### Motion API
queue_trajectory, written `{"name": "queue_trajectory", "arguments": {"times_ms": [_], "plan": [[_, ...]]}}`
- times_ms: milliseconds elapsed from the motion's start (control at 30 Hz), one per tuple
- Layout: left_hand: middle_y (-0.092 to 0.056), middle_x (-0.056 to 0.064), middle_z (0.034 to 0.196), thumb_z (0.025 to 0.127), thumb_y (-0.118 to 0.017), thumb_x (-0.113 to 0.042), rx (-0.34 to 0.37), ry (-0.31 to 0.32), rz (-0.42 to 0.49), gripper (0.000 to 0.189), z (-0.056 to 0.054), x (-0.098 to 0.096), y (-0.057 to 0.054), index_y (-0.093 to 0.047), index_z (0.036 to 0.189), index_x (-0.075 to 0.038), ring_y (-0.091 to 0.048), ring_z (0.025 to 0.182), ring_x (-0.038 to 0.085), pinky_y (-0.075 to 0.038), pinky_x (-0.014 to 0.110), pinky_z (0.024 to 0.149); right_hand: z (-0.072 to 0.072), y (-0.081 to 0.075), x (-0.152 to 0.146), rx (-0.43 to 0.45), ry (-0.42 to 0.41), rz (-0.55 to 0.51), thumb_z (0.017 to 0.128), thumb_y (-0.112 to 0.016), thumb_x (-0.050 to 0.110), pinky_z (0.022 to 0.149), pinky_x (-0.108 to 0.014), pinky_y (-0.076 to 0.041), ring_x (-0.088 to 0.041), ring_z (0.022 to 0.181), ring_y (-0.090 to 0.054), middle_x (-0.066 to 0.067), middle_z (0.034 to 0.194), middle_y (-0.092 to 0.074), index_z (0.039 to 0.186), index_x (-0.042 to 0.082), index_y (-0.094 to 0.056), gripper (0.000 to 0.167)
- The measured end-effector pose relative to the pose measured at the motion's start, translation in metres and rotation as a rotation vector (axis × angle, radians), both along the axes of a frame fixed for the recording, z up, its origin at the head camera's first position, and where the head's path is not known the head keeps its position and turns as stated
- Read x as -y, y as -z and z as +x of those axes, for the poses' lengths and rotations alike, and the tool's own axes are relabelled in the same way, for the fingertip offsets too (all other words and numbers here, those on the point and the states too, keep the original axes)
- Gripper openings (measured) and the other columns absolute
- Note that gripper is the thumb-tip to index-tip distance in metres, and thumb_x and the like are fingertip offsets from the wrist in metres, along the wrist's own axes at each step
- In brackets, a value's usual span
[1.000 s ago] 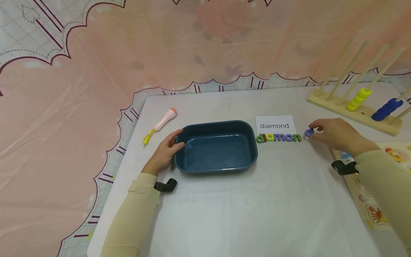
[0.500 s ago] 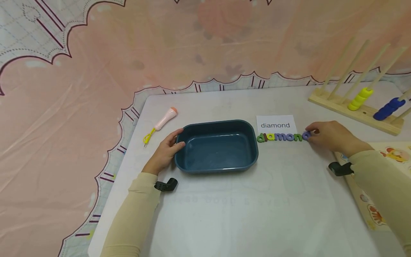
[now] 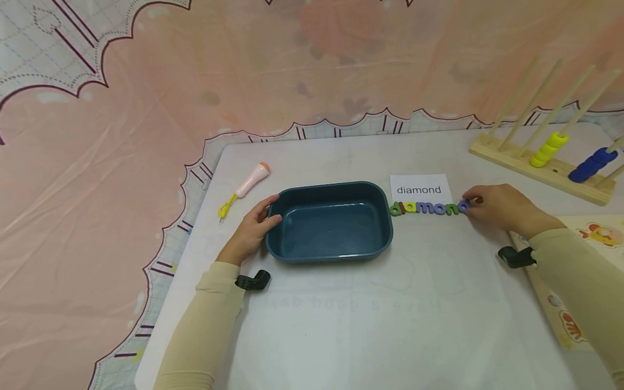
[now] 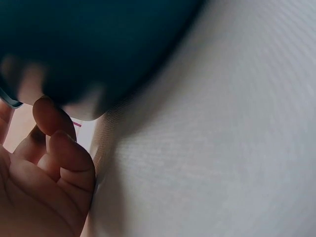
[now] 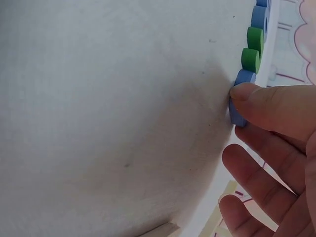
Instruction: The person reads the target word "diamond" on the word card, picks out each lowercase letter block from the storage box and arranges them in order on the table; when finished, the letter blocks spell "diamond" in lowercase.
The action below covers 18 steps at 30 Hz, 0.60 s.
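Note:
In the head view my left hand point(image 3: 249, 232) grips the left end of a dark teal rectangular tray point(image 3: 331, 257), thumb over the rim. The left wrist view shows curled fingers against the tray's outer wall point(image 4: 108, 44). My right hand point(image 3: 509, 208) pinches a purple letter point(image 3: 465, 206) at the right end of a row of coloured letters point(image 3: 425, 208) reading "diamon". Part of this letter is hidden by my fingers. Seen from the right wrist, the thumb presses on the blue-purple letter point(image 5: 238, 116), close beside a green letter point(image 5: 251, 59). A white card point(image 3: 419, 181) printed "diamond" lies just behind the row.
A wooden peg stand point(image 3: 541, 170) with yellow and blue beads is at the back right. Under the right forearm lies a picture board point(image 3: 541, 292). A pink-handled tool with a yellow end point(image 3: 251, 181) lies behind my left hand. All rest on a white table point(image 3: 341, 325).
My right hand has moved left with the purple letter, bringing it from apart to the right end of the row. The left hand stays on the tray.

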<state>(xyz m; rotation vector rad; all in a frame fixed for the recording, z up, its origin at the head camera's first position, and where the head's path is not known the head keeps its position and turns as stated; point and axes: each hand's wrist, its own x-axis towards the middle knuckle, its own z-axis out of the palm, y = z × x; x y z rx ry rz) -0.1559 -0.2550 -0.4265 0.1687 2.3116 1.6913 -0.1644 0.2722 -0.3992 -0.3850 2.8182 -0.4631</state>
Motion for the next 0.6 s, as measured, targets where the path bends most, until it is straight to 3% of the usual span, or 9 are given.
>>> {"name": "queue_trajectory", "arguments": {"times_ms": [600], "plan": [[-0.031, 0.012, 0.160, 0.104, -0.056, -0.018, 0.011, -0.002, 0.013, 0.058, -0.0002, -0.0006, 0.0012, -0.033, 0.157, -0.015, -0.035, 0.142, 0.028, -0.033, 0.049, 0.112, -0.0004, 0.0036, -0.0001, 0.009, 0.015, -0.019, 0.093, -0.064, 0.013, 0.090, -0.064, -0.045, -0.044, 0.104, -0.061, -0.029, 0.114, -0.065, 0.126, -0.007, -0.061, 0.039]]}}
